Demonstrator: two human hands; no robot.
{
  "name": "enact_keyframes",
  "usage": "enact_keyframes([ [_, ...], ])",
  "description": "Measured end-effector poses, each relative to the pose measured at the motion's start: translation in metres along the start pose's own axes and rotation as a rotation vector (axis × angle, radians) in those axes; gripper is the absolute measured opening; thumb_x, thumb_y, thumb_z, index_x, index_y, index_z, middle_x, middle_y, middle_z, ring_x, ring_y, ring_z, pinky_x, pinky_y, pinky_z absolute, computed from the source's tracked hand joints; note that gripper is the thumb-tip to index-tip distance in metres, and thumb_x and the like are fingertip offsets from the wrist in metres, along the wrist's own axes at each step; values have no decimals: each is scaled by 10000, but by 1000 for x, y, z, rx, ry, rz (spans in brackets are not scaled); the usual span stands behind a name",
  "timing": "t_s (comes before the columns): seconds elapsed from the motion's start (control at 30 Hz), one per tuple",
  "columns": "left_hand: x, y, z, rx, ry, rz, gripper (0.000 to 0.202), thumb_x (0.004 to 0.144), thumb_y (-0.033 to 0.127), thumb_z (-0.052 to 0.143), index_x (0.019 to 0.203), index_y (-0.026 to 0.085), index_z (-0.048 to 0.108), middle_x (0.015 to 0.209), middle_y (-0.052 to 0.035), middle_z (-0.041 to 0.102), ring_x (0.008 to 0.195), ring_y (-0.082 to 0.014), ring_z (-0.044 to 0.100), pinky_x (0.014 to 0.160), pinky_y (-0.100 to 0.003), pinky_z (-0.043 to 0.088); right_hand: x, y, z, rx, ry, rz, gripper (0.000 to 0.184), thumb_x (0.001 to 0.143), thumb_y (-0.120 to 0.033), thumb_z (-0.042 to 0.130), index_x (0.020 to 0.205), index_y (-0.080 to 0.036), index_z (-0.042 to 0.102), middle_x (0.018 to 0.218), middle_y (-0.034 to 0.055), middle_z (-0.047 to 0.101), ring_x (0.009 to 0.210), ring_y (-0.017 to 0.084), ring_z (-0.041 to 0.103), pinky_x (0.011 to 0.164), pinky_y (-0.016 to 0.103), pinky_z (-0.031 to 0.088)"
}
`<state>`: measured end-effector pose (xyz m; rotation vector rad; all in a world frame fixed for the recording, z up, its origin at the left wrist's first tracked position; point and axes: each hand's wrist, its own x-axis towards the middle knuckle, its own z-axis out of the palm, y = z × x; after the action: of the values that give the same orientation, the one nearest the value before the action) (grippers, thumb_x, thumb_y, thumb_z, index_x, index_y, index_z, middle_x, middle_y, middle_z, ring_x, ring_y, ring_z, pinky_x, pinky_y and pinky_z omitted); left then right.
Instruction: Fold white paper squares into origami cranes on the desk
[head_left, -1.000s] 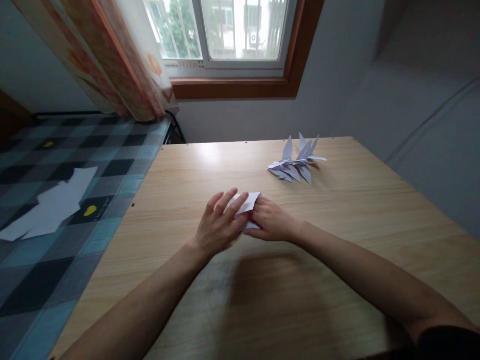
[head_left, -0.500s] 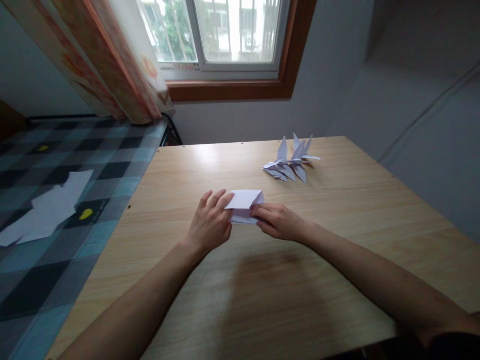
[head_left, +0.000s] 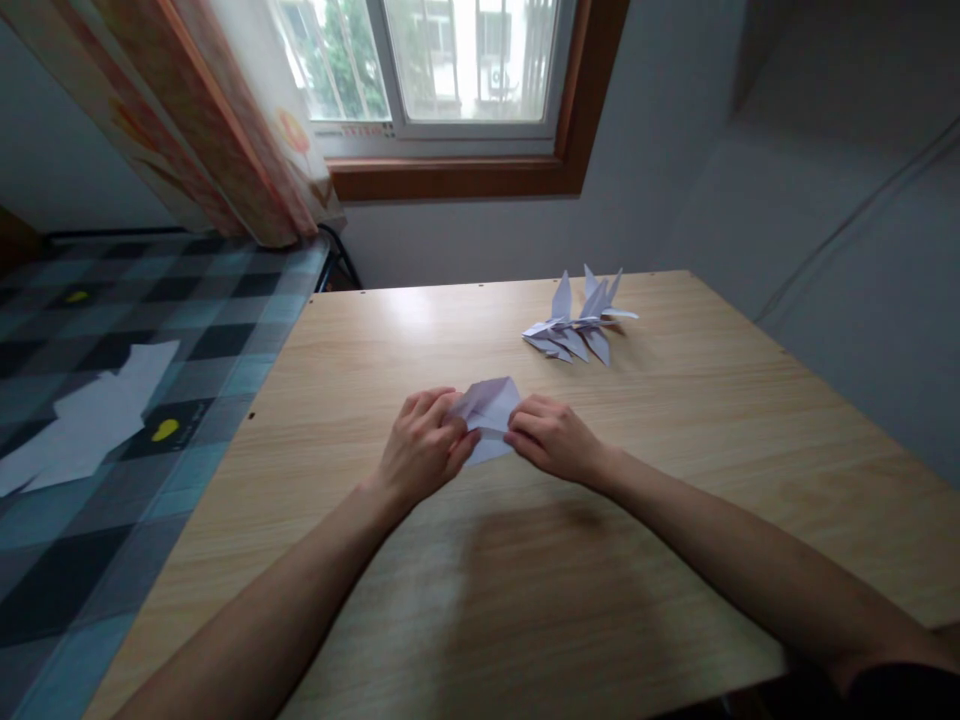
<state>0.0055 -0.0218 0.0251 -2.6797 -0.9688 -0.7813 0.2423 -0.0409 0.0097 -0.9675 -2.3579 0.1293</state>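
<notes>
A small folded white paper (head_left: 489, 415) lies on the wooden table (head_left: 675, 470) in front of me, partly lifted. My left hand (head_left: 420, 448) has its fingers curled and pinches the paper's left edge. My right hand (head_left: 551, 438) is closed on the paper's right edge. Both hands rest low on the tabletop, almost touching each other under the paper. Part of the paper is hidden behind my fingers.
Several finished folded white paper figures (head_left: 579, 322) sit in a cluster at the back right of the table. Left of the table is a checked bedcover (head_left: 90, 520) with loose white sheets (head_left: 90, 415). A curtain (head_left: 225, 120) and a window (head_left: 442, 60) stand beyond.
The paper was a flat rectangle half a second ago; now its top flap is raised into a pointed shape. Both hands have closed in toward each other on it.
</notes>
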Motion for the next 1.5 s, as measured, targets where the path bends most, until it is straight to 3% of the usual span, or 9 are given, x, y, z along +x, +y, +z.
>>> enact_keyframes([
  [0.17,2,1,6,-17,-28,-136,163,884,318,610,946,170,636,960,-110,632,921,-263,607,835,-413,513,1,1,2,40,34,24,135,939,-148,525,1026,-162,628,933,94,693,878,217,615,807,342,503],
  [0.3,3,-3,10,-95,3,-256,609,838,276,652,1385,165,408,1101,-120,612,937,-260,625,804,-399,531,3,1,3,44,-14,-12,214,922,-96,513,1048,-190,659,962,76,690,898,204,612,826,338,518],
  [0.43,3,-7,13,-102,38,-351,843,812,241,670,1517,231,209,1230,-131,571,1000,-268,624,792,-390,535,3,2,5,30,-24,-51,273,885,-55,523,1053,-194,688,1092,100,674,981,217,604,894,383,526],
  [0.67,2,-5,5,95,147,-330,618,861,213,615,1440,245,401,1383,-180,473,1194,-341,510,923,-488,465,2,-1,5,-53,-59,-53,232,920,-144,540,1086,-180,697,1120,96,686,991,237,588,920,417,523],
  [0.77,-1,5,0,130,223,-140,429,880,218,609,1302,241,534,1180,-137,604,1065,-287,569,887,-436,453,3,-7,3,-105,-82,-7,237,939,-206,542,1124,-180,689,1132,121,683,1020,265,582,925,463,512],
  [0.9,2,20,-2,7,18,121,161,922,289,564,1049,208,620,909,-65,677,847,-219,608,767,-356,453,5,-14,1,-75,-76,42,281,943,-242,549,1186,-158,661,1194,164,666,1133,298,555,975,490,495],
  [1.03,8,21,-2,-73,-187,16,224,955,371,509,963,178,623,967,-101,694,932,-246,641,801,-371,473,4,-15,0,40,-61,84,241,906,-182,575,1119,-146,682,1156,144,697,1136,287,580,1002,467,495],
  [1.23,9,13,-3,-140,-269,-46,244,969,363,464,941,175,617,1154,-130,671,1070,-274,634,935,-435,478,2,-13,-2,85,-92,-21,284,836,-23,523,1004,-157,708,1122,86,730,1033,209,667,968,355,516],
  [1.5,5,9,4,-210,-301,-57,208,933,294,478,1053,181,605,1318,-136,614,1268,-263,551,1088,-447,404,7,-13,-20,-375,-227,-358,210,978,-151,468,973,-136,678,1030,123,724,998,239,649,927,417,511],
])
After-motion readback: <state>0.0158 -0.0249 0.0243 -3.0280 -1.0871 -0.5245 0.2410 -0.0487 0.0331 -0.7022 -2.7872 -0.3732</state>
